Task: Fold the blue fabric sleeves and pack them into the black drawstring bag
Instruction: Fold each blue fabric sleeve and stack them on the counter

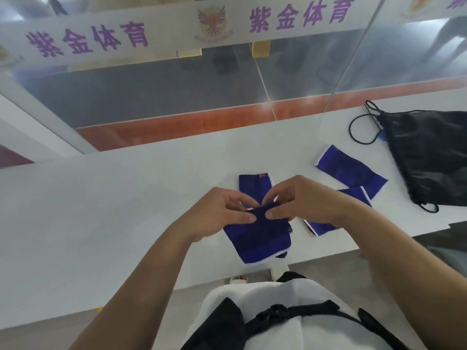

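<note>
A long white bench (101,210) runs across the view in front of a glass partition. One black drawstring bag (429,152) lies flat at the bench's far right, its cords looped beside it. Four blue sleeves with white edging are in view. The first sleeve (260,238) is at the near edge in the centre, pinched along its top edge by the left hand (225,210) and the right hand (303,200), thumbs and fingertips closed on the cloth. The second sleeve (252,184) lies just behind the hands. The third sleeve (351,170) lies near the bag. The fourth sleeve (355,195) is partly hidden under the right wrist.
</note>
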Action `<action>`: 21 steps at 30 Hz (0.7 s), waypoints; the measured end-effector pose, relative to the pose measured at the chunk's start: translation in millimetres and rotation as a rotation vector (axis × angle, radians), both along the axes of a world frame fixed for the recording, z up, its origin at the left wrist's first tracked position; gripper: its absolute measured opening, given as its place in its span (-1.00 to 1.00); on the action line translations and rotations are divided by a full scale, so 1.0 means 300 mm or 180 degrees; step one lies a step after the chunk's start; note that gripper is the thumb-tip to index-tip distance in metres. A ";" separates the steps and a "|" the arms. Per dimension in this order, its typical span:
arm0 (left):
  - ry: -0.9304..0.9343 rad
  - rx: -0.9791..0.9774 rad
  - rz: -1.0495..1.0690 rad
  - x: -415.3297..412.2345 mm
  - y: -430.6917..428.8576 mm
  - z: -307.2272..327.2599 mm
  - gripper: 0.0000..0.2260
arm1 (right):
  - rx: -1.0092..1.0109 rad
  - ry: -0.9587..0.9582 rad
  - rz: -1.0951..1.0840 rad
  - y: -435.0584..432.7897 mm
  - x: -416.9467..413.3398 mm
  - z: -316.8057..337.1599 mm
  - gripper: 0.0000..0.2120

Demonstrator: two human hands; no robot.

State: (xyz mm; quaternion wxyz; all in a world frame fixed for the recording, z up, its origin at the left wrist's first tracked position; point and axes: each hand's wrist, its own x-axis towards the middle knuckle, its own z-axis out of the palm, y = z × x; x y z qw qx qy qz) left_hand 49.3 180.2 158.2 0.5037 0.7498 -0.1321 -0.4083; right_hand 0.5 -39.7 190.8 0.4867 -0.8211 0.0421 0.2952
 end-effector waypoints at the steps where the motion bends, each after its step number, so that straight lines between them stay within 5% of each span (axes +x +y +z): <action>1: -0.0045 -0.0007 -0.0035 0.011 -0.020 0.019 -0.81 | -0.0109 -0.0068 0.0104 -0.008 0.017 0.019 -0.90; 5: 0.0001 -0.0242 0.0289 0.058 -0.065 0.060 -0.75 | -0.0040 -0.0419 -0.0146 -0.043 0.067 0.077 -0.91; 8: 0.0069 -0.0460 0.0456 0.064 -0.056 0.049 -0.62 | 0.0636 -0.0579 -0.0961 -0.103 0.091 0.099 -0.89; 12: 0.0236 -0.0964 0.1044 0.053 -0.064 -0.004 -0.70 | 0.1468 -0.0226 -0.1752 -0.173 0.083 0.035 -0.88; 15: 0.0831 -0.1366 0.1706 0.044 -0.102 -0.058 -0.67 | 0.1543 0.0261 -0.1497 -0.183 0.050 -0.057 -0.86; 21: 0.0826 -0.0768 0.1845 0.008 -0.133 -0.165 -0.73 | 0.1033 0.0534 -0.1626 -0.183 0.036 -0.204 -0.83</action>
